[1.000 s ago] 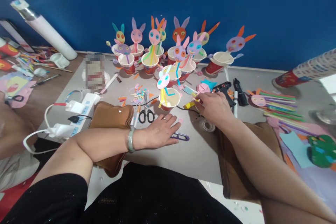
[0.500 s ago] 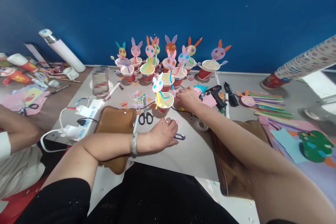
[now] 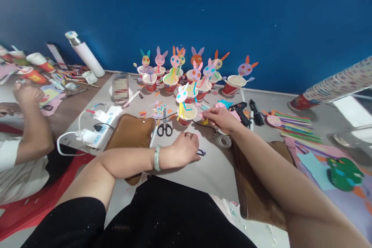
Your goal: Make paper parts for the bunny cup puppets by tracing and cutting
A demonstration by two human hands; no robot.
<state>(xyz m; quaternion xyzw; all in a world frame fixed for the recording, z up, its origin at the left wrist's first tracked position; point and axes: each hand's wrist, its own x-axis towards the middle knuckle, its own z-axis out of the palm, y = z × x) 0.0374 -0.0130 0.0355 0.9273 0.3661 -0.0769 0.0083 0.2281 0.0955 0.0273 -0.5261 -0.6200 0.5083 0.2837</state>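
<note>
My left hand (image 3: 186, 149) rests on the grey tabletop with its fingers curled under. A purple loop (image 3: 200, 152) pokes out beside its thumb; the rest of that item is hidden. My right hand (image 3: 222, 119) pinches a small pink paper piece (image 3: 200, 115) between thumb and fingertips. Just left of that piece stands a paper cup (image 3: 185, 119) holding a white-and-pink paper rabbit (image 3: 182, 94) with yellow and blue strips. Black-handled scissors (image 3: 164, 129) lie left of this cup. A clear tape roll (image 3: 224, 141) sits below my right wrist.
Several more rabbit cups (image 3: 171, 84) line the blue wall. A glue gun (image 3: 240, 112) and black marker (image 3: 257, 113) lie right. Paper scraps (image 3: 160, 109), a power strip (image 3: 106, 127) and brown cushion (image 3: 132, 133) are left. Cups lie stacked (image 3: 334, 83) far right. A co-worker's arm (image 3: 36, 124) shows left.
My right hand has drawn back a little from beside the cup, and a pink paper piece now shows in its pinch. My left hand stays put. The co-worker's arm has lifted; the view has shifted.
</note>
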